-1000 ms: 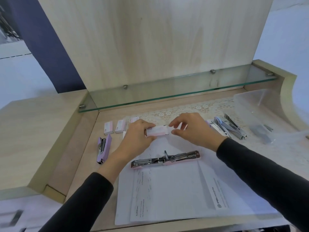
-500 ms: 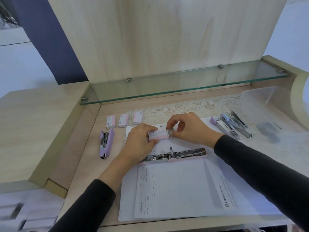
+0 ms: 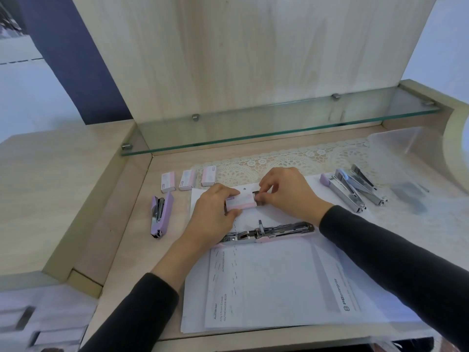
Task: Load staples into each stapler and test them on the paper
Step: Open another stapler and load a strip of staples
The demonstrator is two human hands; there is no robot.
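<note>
Left hand (image 3: 215,214) wrapped round a pink staple box (image 3: 241,201), right hand (image 3: 289,194) pinching its open end, both over white paper (image 3: 266,288) on the pale wooden desk (image 3: 142,262). Open stapler (image 3: 269,231) just nearer than the hands; lace runner (image 3: 317,156) and glass shelf (image 3: 253,128) beyond them.

Wooden desk (image 3: 121,224) with fixed fittings.
A glass shelf (image 3: 279,125) on metal clips spans the back panel (image 3: 253,59); a lace runner (image 3: 317,158) lies beneath it, a clear plastic container (image 3: 396,143) at its right end.
</note>
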